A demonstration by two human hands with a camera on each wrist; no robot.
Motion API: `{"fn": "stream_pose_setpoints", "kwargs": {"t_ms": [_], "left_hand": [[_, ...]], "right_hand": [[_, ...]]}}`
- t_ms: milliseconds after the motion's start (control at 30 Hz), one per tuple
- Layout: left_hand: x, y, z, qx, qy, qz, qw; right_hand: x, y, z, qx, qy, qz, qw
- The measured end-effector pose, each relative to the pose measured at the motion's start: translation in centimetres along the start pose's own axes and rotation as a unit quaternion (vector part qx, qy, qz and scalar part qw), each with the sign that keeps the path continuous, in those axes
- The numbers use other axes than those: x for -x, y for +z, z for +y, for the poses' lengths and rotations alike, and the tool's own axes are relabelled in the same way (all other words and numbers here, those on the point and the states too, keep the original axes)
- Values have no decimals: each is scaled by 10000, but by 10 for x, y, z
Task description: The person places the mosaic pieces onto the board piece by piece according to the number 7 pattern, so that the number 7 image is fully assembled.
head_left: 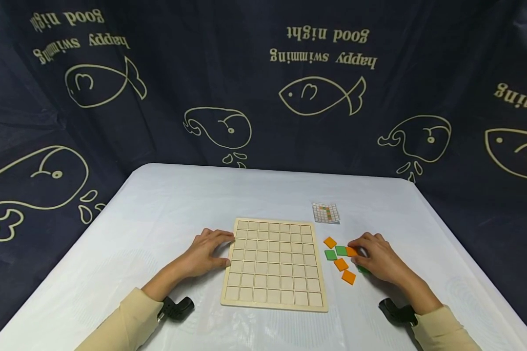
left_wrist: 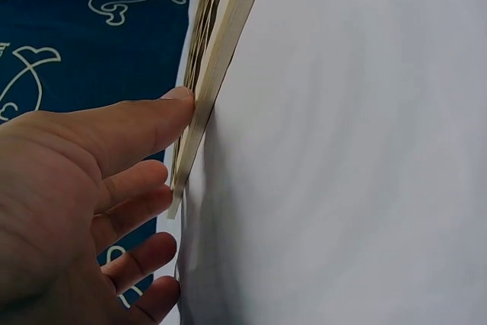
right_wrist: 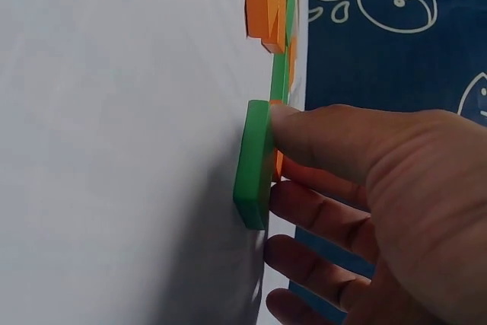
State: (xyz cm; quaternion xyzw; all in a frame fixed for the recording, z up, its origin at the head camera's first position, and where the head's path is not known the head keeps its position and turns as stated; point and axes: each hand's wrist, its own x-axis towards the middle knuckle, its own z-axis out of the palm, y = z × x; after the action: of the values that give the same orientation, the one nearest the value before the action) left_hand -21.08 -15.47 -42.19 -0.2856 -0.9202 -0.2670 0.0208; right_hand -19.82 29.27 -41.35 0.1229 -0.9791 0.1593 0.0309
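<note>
A square wooden grid board [head_left: 274, 263] lies flat on the table. My left hand [head_left: 207, 252] touches its left edge with thumb and fingertips, the fingers loosely bent; the left wrist view shows the thumb against the board's side [left_wrist: 221, 51]. To the right of the board, my right hand [head_left: 377, 258] pinches an orange square tile [head_left: 351, 251] between thumb and fingers. A green tile [right_wrist: 255, 165] lies close by the thumb, partly hidden under the hand in the head view. Beside the held tile are two more green tiles [head_left: 341, 250] and loose orange tiles [head_left: 341, 264].
A small printed pattern card [head_left: 326, 213] lies behind the tiles, showing a grid with coloured squares. The white-covered table [head_left: 193, 195] meets a dark curtain [head_left: 254, 87] with fish and whale drawings at the back.
</note>
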Motion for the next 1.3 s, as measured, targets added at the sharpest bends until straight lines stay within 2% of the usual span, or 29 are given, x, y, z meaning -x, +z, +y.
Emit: {"fn": "stream_pose_setpoints", "kwargs": {"t_ms": [300,767,1300], "left_hand": [[2,0,0,43,37,-8,10000],[2,-1,2,158,-54,-199,9997],[1,-3,5,235,-131,-349,9990]], "right_hand": [[1,2,4,-137,29,60,9999],[3,3,5,-250,218,80,9994],[3,-1,5,-259,186,111,9994]]}}
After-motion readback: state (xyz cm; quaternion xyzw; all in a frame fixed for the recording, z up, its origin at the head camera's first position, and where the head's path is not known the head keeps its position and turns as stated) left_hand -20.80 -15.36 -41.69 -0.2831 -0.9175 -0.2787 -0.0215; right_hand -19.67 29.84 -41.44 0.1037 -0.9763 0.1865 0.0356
